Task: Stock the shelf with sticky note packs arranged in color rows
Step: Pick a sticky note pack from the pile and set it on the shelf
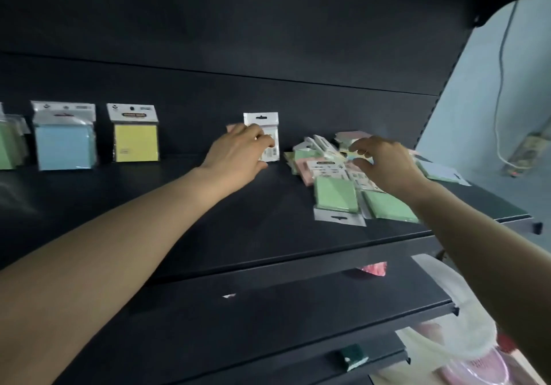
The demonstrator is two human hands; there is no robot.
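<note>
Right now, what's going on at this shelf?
A person is stocking the shelf. The left hand holds a new pack upright at the back, right of the standing yellow pack, blue pack and green pack. The right hand is over the loose pile on the right, visibly gripping nothing.

Single head-worn wide-angle view, facing forward and slightly down at a black shelf (185, 235) from arm's reach. Forearms enter from the bottom corners. Frame centre falls near the pack (269, 129) gripped by the left hand (238, 155), with the right hand (384, 165) just beside. The back panel (268, 41) fills everything above the hands, lower shelves (298, 304) lie below them, and a pale wall (477, 101) is beyond the right hand.
</note>
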